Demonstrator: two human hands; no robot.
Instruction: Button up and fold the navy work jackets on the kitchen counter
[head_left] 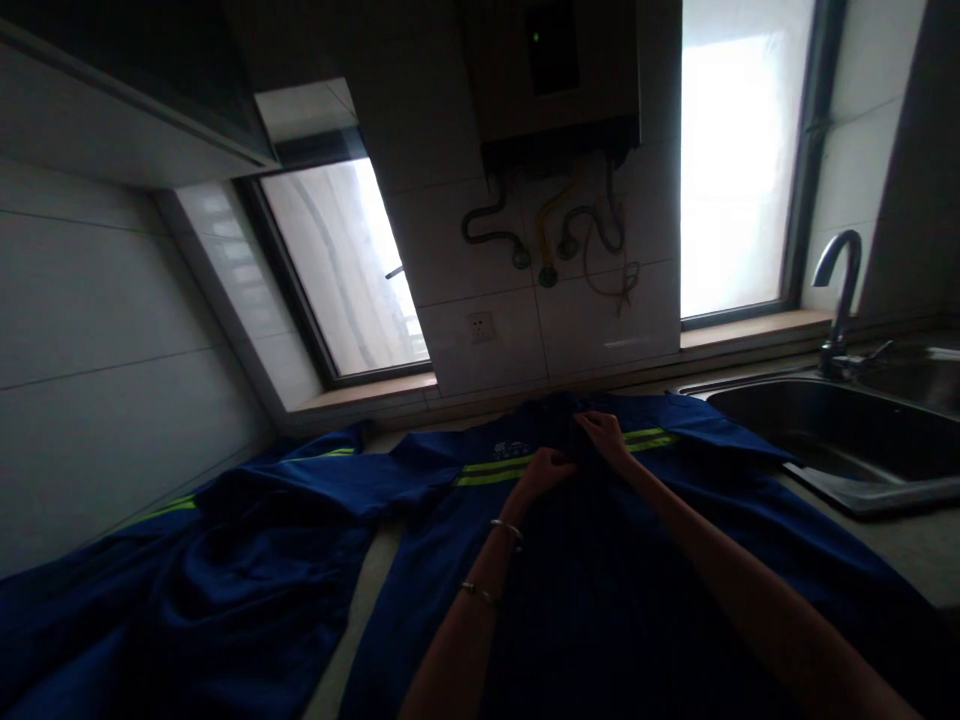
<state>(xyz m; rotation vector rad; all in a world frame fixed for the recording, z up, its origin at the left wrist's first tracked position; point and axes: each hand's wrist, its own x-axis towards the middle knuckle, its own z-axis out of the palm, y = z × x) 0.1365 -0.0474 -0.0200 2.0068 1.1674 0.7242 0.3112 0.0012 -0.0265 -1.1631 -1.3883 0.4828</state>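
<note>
A dark blue work jacket (pixel 435 560) with yellow-green stripes lies spread on the counter, its collar end toward the wall. My left hand (pixel 547 472) is closed at the jacket's front opening, level with the chest stripe. Slightly higher and to the right, my right hand (pixel 602 436) pinches the front edge near the collar. The cloth between the fingers is dark, and its fastening cannot be made out. White lettering shows on the chest beside my left hand. Two bracelets are on my left wrist.
More blue striped clothing (pixel 247 570) lies rumpled at the left. A steel sink (pixel 847 490) with a tap (pixel 840 300) is at the right, one sleeve reaching its rim. A water heater (pixel 559 80) with hoses hangs on the tiled wall between two windows. A cabinet (pixel 135 110) overhangs the upper left.
</note>
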